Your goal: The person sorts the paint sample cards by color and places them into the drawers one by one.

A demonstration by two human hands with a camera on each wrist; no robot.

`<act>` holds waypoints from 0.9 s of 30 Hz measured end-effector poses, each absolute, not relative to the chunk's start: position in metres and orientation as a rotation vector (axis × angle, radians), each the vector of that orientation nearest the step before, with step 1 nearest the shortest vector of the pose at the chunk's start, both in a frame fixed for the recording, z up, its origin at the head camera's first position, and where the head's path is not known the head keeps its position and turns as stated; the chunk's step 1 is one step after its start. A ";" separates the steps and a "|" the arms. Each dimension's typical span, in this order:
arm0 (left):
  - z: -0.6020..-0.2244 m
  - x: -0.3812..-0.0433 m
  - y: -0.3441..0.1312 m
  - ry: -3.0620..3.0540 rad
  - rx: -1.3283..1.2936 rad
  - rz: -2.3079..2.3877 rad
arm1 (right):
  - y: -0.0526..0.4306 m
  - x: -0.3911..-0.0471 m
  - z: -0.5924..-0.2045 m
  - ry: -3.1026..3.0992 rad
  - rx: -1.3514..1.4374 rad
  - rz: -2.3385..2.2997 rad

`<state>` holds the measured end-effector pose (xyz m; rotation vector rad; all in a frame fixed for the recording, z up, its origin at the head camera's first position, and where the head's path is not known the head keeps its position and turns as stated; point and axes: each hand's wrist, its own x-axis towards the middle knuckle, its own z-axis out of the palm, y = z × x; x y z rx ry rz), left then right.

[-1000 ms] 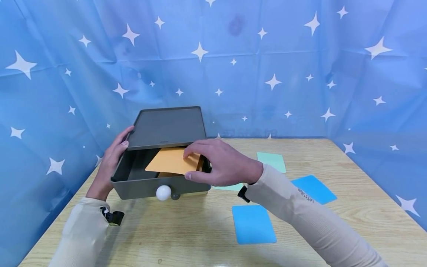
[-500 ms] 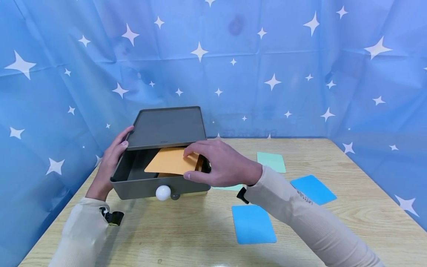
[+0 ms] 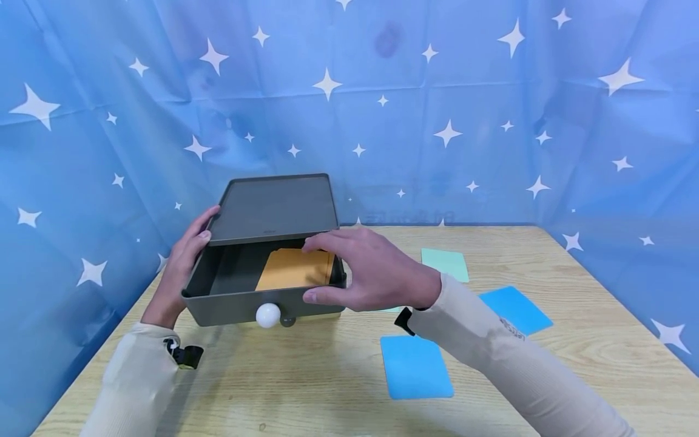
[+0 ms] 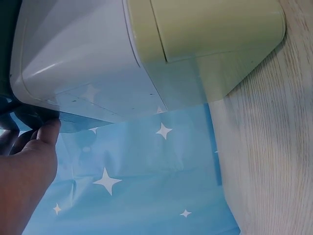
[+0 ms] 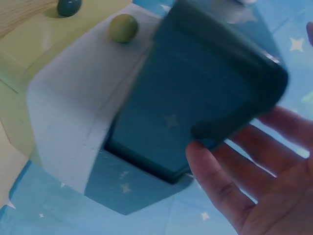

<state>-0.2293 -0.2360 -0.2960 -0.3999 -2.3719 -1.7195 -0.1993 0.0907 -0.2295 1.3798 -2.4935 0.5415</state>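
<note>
The left grip [image 3: 180, 261] touches the left side of the dark cabinet [image 3: 275, 206], its fingers nearly straight. In the pulled-out drawer [image 3: 232, 308], orange cards [image 3: 292, 270] lie just left of the right grip [image 3: 368, 267]. This grip has thumb and fingers apart and holds nothing; whether it touches them, I cannot tell. Further right, a near blue card [image 3: 417, 368] lies on the table [image 3: 284, 388].
</note>
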 end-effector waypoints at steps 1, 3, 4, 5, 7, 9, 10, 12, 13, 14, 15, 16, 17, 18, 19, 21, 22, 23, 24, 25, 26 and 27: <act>-0.296 -0.229 -0.236 -2.374 -0.396 -1.717 | 0.091 -0.197 -0.228 -2.486 1.379 0.543; -0.296 -0.229 -0.236 -2.379 -0.392 -1.710 | 0.092 -0.191 -0.224 -2.480 1.373 0.554; -0.296 -0.229 -0.236 -2.380 -0.389 -1.709 | 0.092 -0.188 -0.222 -2.475 1.373 0.560; -0.296 -0.229 -0.236 -2.377 -0.389 -1.713 | 0.092 -0.186 -0.221 -2.459 1.380 0.565; -0.296 -0.229 -0.236 -2.380 -0.388 -1.708 | 0.092 -0.181 -0.219 -2.421 1.397 0.572; -0.296 -0.229 -0.237 -2.379 -0.388 -1.707 | 0.091 -0.176 -0.219 -2.373 1.433 0.587; -0.297 -0.228 -0.237 -2.377 -0.388 -1.708 | 0.091 -0.174 -0.219 -2.345 1.456 0.594; -0.297 -0.228 -0.237 -2.376 -0.390 -1.710 | 0.090 -0.169 -0.218 -2.301 1.508 0.626; -0.297 -0.228 -0.237 -2.375 -0.391 -1.711 | 0.090 -0.167 -0.219 -2.280 1.536 0.646; -0.297 -0.229 -0.236 -2.374 -0.393 -1.712 | 0.090 -0.164 -0.219 -2.261 1.563 0.664; -0.297 -0.229 -0.236 -2.375 -0.394 -1.712 | 0.089 -0.161 -0.219 -2.245 1.585 0.678; -0.297 -0.229 -0.236 -2.374 -0.396 -1.714 | 0.089 -0.158 -0.219 -2.224 1.612 0.689; -0.297 -0.229 -0.236 -2.375 -0.397 -1.712 | 0.088 -0.156 -0.220 -2.202 1.639 0.698; -0.297 -0.229 -0.236 -2.376 -0.398 -1.709 | 0.087 -0.153 -0.220 -2.186 1.663 0.703; -0.298 -0.229 -0.236 -2.377 -0.399 -1.706 | 0.085 -0.151 -0.221 -2.166 1.683 0.702; -0.298 -0.229 -0.236 -2.376 -0.401 -1.706 | 0.083 -0.146 -0.223 -2.128 1.721 0.693; -0.298 -0.229 -0.237 -2.375 -0.403 -1.706 | 0.081 -0.143 -0.224 -2.109 1.738 0.687; -0.298 -0.229 -0.237 -2.375 -0.404 -1.706 | 0.080 -0.141 -0.225 -2.094 1.753 0.684; -0.297 -0.229 -0.237 -2.374 -0.403 -1.709 | 0.079 -0.138 -0.226 -2.086 1.761 0.682; -0.297 -0.229 -0.237 -2.372 -0.403 -1.713 | 0.078 -0.136 -0.228 -2.076 1.764 0.670; -0.297 -0.229 -0.237 -2.371 -0.402 -1.716 | 0.077 -0.135 -0.230 -2.071 1.764 0.652; -0.297 -0.229 -0.237 -2.369 -0.401 -1.720 | 0.076 -0.134 -0.233 -2.075 1.761 0.635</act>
